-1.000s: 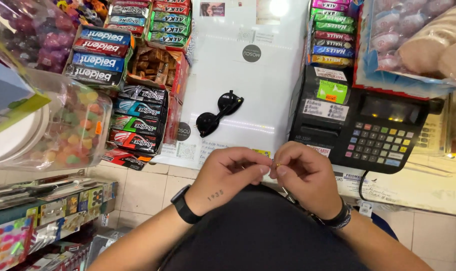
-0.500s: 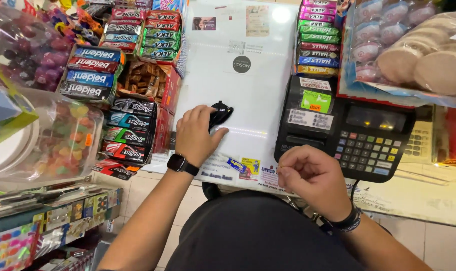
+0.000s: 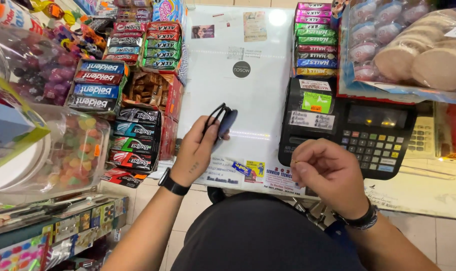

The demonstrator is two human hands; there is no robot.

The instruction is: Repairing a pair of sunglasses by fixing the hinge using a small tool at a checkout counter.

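Lifted off the white counter (image 3: 253,105) since a moment ago, dark sunglasses (image 3: 222,120) sit gripped in the left hand (image 3: 198,150); the right hand (image 3: 328,173) (near the counter's front edge) seems to pinch something tiny.

Free room: bare white counter (image 3: 258,100) panel, centre to upper centre of frame, open between flanking stock. Obstacles: stacked gum boxes (image 3: 137,85) along its left edge, candy rolls (image 3: 315,40) and black calculator machine (image 3: 348,125) along its right, candy jar (image 3: 57,150) at far left.
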